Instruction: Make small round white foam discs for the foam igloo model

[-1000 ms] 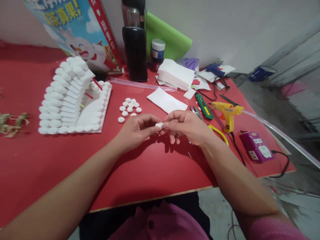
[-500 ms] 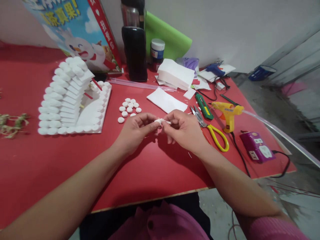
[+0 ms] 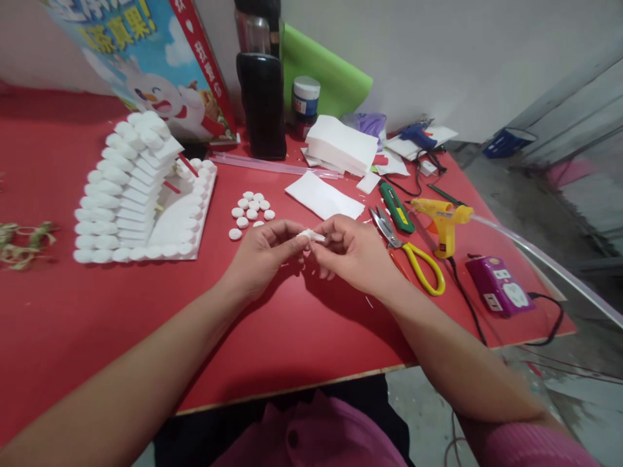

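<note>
My left hand [image 3: 265, 250] and my right hand [image 3: 353, 250] meet over the red table [image 3: 292, 337], fingertips pinched together on one small white foam piece [image 3: 307, 235]. Both hands hover just above the tabletop. A cluster of several small white foam discs [image 3: 250, 211] lies just beyond my left hand. Farther left stands a white foam house model [image 3: 141, 191] covered with rounded foam pieces.
Yellow-handled scissors [image 3: 413, 256], a green utility knife [image 3: 396, 206], a yellow glue gun [image 3: 440, 217] and a purple power strip [image 3: 499, 285] lie right of my hands. White foam sheets [image 3: 324, 194], a black bottle [image 3: 263, 97], a jar [image 3: 305, 100] and a colourful box [image 3: 150, 65] stand behind.
My right hand has shifted slightly left, uncovering the scissors. Both hands keep working the small foam piece between their fingertips.
</note>
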`<act>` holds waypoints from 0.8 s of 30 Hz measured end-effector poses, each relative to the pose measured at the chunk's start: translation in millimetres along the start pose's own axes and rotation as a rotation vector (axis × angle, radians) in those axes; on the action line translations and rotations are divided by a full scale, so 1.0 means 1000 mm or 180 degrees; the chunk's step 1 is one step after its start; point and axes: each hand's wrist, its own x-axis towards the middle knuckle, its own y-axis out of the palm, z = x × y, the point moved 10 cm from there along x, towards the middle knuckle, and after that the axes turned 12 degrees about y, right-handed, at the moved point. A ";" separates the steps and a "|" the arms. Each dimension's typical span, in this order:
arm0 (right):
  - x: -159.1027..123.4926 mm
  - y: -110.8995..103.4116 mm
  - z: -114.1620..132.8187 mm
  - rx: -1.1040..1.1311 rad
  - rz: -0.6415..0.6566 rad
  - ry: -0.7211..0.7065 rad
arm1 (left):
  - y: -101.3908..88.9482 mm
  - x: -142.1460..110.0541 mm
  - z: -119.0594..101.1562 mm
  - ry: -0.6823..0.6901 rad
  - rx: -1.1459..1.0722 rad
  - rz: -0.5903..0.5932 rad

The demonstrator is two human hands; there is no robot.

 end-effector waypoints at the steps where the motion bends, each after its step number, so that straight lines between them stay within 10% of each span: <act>1: 0.001 0.002 -0.002 0.0100 0.0085 0.0085 | 0.000 0.001 0.001 -0.0019 -0.0070 -0.0029; 11: 0.006 -0.004 -0.006 0.0270 0.0129 0.0197 | -0.005 0.003 0.005 -0.0130 -0.0342 -0.0081; 24: -0.010 -0.010 0.038 -0.1275 -0.0207 -0.1453 | -0.001 0.000 0.010 -0.0359 -0.0229 0.0202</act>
